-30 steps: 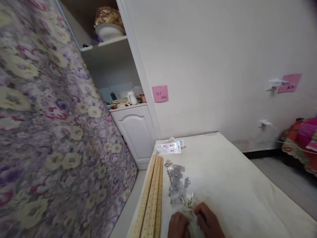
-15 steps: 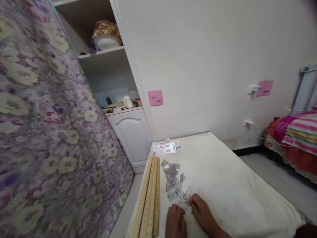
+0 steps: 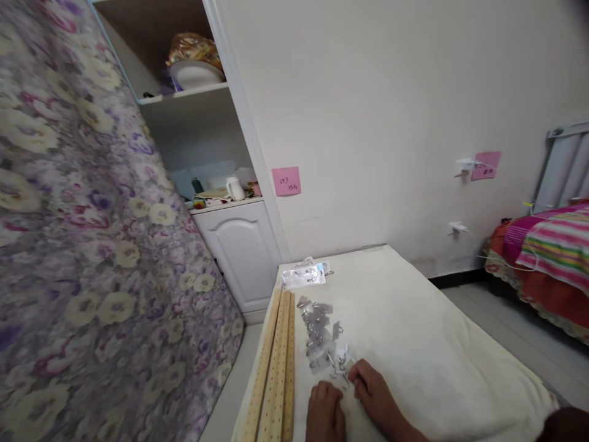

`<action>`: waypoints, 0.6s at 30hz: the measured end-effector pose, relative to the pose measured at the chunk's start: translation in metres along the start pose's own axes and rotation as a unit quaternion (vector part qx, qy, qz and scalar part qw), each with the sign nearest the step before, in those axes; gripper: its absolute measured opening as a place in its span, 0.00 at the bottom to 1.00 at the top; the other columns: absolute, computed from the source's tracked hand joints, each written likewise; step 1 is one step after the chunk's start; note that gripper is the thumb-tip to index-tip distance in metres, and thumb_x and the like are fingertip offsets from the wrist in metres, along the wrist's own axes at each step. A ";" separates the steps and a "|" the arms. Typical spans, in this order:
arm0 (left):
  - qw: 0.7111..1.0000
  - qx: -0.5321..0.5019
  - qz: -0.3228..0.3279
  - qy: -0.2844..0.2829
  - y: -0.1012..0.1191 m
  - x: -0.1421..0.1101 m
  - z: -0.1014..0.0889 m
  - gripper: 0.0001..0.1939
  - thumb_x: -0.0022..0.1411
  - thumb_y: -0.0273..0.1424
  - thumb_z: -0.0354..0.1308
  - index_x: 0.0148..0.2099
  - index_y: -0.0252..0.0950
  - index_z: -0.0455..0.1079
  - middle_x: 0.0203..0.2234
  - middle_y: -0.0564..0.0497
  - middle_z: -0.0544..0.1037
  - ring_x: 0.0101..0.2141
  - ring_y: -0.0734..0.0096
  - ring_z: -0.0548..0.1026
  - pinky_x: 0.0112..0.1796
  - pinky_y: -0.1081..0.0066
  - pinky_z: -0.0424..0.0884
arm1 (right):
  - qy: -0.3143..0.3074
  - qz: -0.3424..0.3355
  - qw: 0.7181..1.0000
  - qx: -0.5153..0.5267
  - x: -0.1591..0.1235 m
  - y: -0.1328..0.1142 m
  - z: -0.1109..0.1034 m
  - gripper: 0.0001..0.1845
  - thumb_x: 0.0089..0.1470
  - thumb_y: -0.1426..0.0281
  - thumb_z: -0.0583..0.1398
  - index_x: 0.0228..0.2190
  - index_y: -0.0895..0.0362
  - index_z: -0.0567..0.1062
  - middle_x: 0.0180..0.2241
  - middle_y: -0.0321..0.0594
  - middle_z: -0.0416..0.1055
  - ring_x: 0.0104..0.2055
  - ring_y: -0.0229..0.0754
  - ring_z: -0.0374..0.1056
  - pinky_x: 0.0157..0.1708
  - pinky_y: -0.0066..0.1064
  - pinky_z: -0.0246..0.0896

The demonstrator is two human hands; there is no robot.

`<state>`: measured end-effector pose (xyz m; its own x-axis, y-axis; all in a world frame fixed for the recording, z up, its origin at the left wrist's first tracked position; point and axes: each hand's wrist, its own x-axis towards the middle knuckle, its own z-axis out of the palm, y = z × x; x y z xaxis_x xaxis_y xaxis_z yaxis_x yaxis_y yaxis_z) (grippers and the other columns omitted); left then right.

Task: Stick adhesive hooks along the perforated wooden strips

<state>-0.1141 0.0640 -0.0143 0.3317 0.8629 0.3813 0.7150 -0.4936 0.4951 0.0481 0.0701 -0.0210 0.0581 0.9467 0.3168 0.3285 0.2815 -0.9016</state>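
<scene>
My left hand (image 3: 324,408) rests on the white cloth with its fingers curled in, and nothing shows in it. Just to its right, my right hand (image 3: 372,388) also lies with curled fingers, nothing visible in its grasp. Its fingertips are beside a small pile of metal hooks (image 3: 341,362), some on white or clear backings. Beyond that pile, a larger heap of clear adhesive hooks (image 3: 316,328) spreads over the cloth. Left of my left hand lie several long, pale wooden strips (image 3: 277,368) dotted with holes. The undersides of both hands are hidden.
Flat clear plastic packages (image 3: 302,275) lie at the table's far end. The cloth-covered table (image 3: 414,331) stands by a wall. A floral curtain (image 3: 105,245) hangs at left, beside a white cabinet (image 3: 237,258). A bed (image 3: 547,258) stands at right.
The camera view has shifted slightly. Both hands keep the same place and pose beside the hooks, and the things on the table have not moved.
</scene>
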 end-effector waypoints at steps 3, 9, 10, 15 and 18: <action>1.000 0.000 -0.001 0.004 0.000 0.000 0.001 0.13 0.55 0.18 0.46 0.34 0.37 0.68 0.32 0.48 0.71 0.36 0.64 0.68 0.38 0.66 0.65 | 0.000 -0.004 1.000 0.002 0.000 0.001 0.000 0.09 0.47 0.77 0.49 0.28 0.55 0.67 0.27 0.35 0.69 0.32 0.41 0.66 0.34 0.29 0.59; 1.000 -0.009 -0.002 0.014 0.000 -0.002 0.001 0.13 0.55 0.18 0.46 0.35 0.38 0.68 0.32 0.49 0.70 0.36 0.64 0.68 0.39 0.66 0.66 | -0.003 -0.001 1.000 -0.002 -0.001 0.001 0.000 0.10 0.47 0.77 0.49 0.28 0.55 0.68 0.27 0.35 0.68 0.32 0.41 0.65 0.33 0.30 0.59; 1.000 -0.012 0.000 0.015 0.000 -0.002 0.002 0.12 0.55 0.19 0.46 0.35 0.38 0.68 0.32 0.49 0.70 0.36 0.64 0.68 0.39 0.67 0.66 | -0.005 0.000 1.000 -0.003 -0.001 0.002 0.000 0.10 0.47 0.77 0.49 0.28 0.55 0.68 0.27 0.36 0.68 0.32 0.41 0.65 0.33 0.30 0.59; 1.000 -0.011 -0.003 0.010 -0.002 -0.003 0.003 0.12 0.55 0.18 0.46 0.35 0.38 0.67 0.32 0.49 0.70 0.36 0.65 0.68 0.39 0.68 0.65 | -0.014 0.008 1.000 0.003 -0.003 0.000 -0.001 0.08 0.50 0.74 0.49 0.29 0.55 0.68 0.27 0.36 0.68 0.31 0.41 0.65 0.33 0.30 0.59; 1.000 0.002 -0.004 -0.002 -0.003 -0.004 0.003 0.13 0.55 0.18 0.45 0.35 0.38 0.67 0.33 0.49 0.70 0.37 0.64 0.68 0.40 0.67 0.65 | -0.018 0.019 1.000 0.003 -0.007 -0.003 -0.004 0.08 0.51 0.73 0.49 0.28 0.55 0.67 0.26 0.36 0.68 0.30 0.41 0.65 0.32 0.30 0.60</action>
<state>-0.1155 0.0626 -0.0200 0.3286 0.8670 0.3745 0.7201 -0.4866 0.4946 0.0502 0.0624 -0.0189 0.0360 0.9620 0.2705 0.3203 0.2453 -0.9150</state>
